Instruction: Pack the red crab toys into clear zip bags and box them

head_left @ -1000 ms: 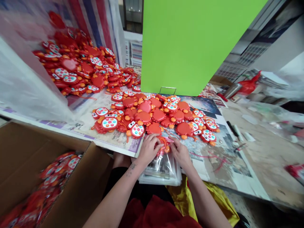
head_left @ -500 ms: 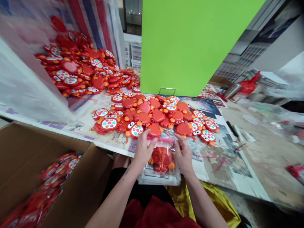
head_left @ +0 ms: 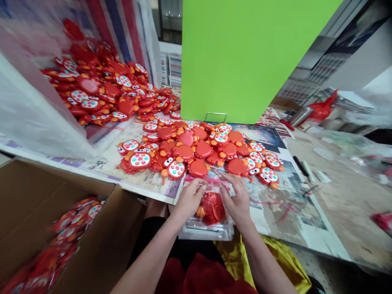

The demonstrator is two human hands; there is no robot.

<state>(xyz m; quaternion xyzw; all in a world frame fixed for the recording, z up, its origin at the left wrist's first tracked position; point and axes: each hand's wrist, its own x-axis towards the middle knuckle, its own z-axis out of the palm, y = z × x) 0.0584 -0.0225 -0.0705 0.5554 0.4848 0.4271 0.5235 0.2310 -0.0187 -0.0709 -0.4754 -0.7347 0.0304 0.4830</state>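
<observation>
Your left hand (head_left: pixel 190 198) and right hand (head_left: pixel 237 200) are close together, each pinching the pink top strip of a clear bag (head_left: pixel 212 185) at the near edge of the desk (head_left: pixel 275 212) — a red crab toy (head_left: pixel 212 208) sits inside it, between your palms. The bag hangs over a stack of clear bags (head_left: pixel 203 233). Just beyond your fingers lies a spread of loose toys (head_left: pixel 196 149) — a cardboard box (head_left: pixel 101 245) holding more stands at your left.

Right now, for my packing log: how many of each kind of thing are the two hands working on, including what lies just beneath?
clear bag with pink zip, pinched by left hand and right hand: 1
red toy inside that bag: 1
stack of clear bags underneath: 1
Total: 3
</observation>
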